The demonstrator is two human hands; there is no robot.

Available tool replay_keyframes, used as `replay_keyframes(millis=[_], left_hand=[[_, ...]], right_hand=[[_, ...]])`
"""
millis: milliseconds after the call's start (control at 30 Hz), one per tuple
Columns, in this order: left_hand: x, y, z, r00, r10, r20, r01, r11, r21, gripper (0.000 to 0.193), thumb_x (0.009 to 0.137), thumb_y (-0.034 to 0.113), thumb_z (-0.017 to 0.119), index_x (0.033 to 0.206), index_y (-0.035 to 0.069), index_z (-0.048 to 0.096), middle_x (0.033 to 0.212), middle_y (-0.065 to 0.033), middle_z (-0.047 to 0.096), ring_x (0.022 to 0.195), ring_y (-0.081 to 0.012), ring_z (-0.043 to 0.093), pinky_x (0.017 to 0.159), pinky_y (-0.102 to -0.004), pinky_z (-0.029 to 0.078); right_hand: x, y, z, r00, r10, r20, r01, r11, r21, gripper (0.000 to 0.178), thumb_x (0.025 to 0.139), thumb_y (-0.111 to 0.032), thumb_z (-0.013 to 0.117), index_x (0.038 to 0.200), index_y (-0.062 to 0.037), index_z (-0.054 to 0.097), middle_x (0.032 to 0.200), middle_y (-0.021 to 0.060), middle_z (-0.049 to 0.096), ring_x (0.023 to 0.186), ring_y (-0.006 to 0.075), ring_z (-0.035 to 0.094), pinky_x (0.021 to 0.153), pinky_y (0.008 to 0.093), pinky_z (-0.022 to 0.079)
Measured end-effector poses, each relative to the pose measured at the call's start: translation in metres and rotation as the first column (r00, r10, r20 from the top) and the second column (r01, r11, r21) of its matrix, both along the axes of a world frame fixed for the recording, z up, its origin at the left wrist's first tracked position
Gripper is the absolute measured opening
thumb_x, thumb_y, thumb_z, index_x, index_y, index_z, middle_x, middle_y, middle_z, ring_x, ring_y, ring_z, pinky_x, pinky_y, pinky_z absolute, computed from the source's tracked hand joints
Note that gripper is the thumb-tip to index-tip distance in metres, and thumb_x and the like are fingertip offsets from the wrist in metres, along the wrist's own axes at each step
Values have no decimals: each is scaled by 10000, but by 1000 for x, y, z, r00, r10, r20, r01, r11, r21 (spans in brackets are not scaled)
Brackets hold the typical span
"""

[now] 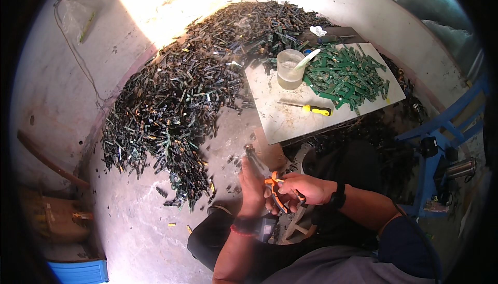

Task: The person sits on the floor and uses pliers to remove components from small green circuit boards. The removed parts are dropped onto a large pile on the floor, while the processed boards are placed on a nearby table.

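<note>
From my end, the right hand (pixel 302 188) is wrapped around orange-and-black-handled pliers (pixel 277 196). Their long axis slants up-left, just right of the left hand (pixel 252 188), which is too blurry to tell if it's pinching anything.

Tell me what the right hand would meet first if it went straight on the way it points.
Most likely the left hand: the right hand, gripping an orange-handled tool, points toward the left, and the left hand lies next in that line, though depth is unclear here.
</note>
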State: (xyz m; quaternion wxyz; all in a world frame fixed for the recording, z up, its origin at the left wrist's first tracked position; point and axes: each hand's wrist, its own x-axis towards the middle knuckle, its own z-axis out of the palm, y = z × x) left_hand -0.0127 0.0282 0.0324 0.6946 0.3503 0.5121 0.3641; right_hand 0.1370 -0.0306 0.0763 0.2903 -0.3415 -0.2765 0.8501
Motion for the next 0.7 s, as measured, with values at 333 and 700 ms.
replay_keyframes(millis=[333, 700], left_hand=[[1, -2, 13, 999, 17, 45, -14, 997, -70, 545, 958, 502, 311, 736, 63, 544, 586, -30, 537, 408, -117, 459, 358, -241, 335], [7, -5, 24, 998, 53, -45, -54, 998, -18, 583, 943, 560, 312, 628, 82, 418, 477, 8, 389, 345, -103, 365, 313, -246, 269]], right_hand=[[1, 2, 0, 1000, -13, 1, 13, 1000, -7, 314, 914, -247, 414, 1083, -9, 531, 942, 105, 621, 810, 202, 642, 510, 248, 475], [-2, 4, 2, 998, -60, 27, 60, 998, -7, 296, 896, -238, 428, 1008, 3, 559, 819, 88, 627, 669, 159, 621, 462, 227, 428]])
